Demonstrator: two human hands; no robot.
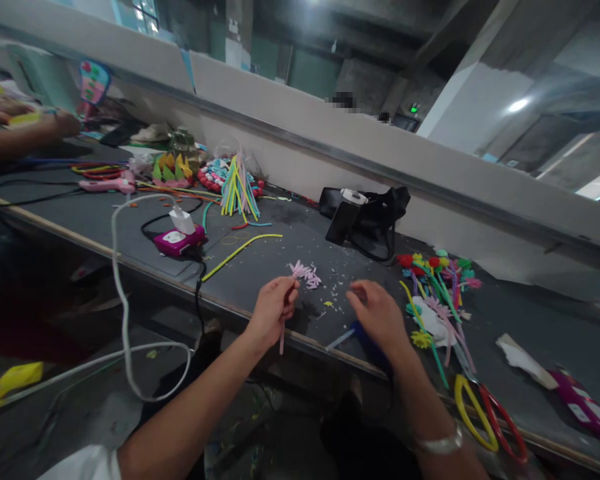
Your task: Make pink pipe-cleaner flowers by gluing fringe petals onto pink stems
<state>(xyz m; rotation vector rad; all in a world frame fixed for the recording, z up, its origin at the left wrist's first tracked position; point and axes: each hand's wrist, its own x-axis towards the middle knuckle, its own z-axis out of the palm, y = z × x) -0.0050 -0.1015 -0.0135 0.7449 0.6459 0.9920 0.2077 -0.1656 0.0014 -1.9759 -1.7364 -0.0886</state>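
My left hand (276, 303) is closed in a pinch on a thin pink pipe-cleaner stem (281, 339), whose lower end hangs below the fingers at the table's front edge. Just beyond the fingertips lies a small pile of short pale pink pieces (311, 276); whether some of them are fixed to the stem's top I cannot tell. My right hand (377, 312) hovers to the right with fingers loosely curled and thumb apart, holding nothing visible. Partly hidden beneath it is a blue tool (367, 343) with a translucent stick (340, 340) beside it.
Pipe-cleaner flowers (437, 287) and red-and-yellow-handled scissors (490, 420) lie right. A black bag (395, 207) with a phone (343, 221) rests by the wall. Left are a magenta power strip (180, 241), a white cable (125, 307) and a pink glue gun (110, 183). Another person's arms (25, 133) are far left.
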